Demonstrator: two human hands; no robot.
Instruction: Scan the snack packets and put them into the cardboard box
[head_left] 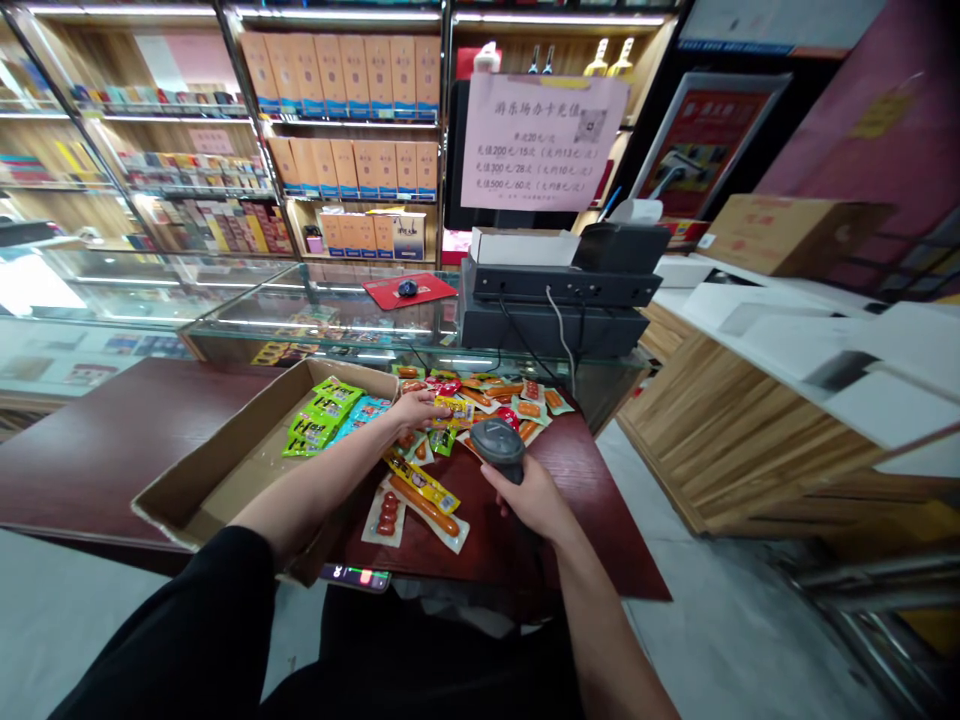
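Note:
My right hand point(536, 495) is wrapped round the handle of a dark barcode scanner point(499, 445), its head tilted toward the snack pile. Across the pile, my left hand point(416, 412) pinches a small yellow snack packet point(454, 412). Beneath and around it lie several wrapped sausages point(529, 410) and red packets. Nearer to me are a long yellow packet point(422, 482), a long sausage in clear wrap point(427, 507) and a short pack of reddish sausages point(386, 513). Left of these, an open cardboard box point(225, 490) holds green packets point(322, 415) and blue packets point(365, 415).
The dark red table point(600, 510) meets a glass counter point(322, 290) at the back. On the counter stand a black cash register machine point(555, 300) with cables and a pink sign point(540, 140). A phone point(356, 577) lies at the table's front edge. White-topped cabinets point(720, 420) stand right.

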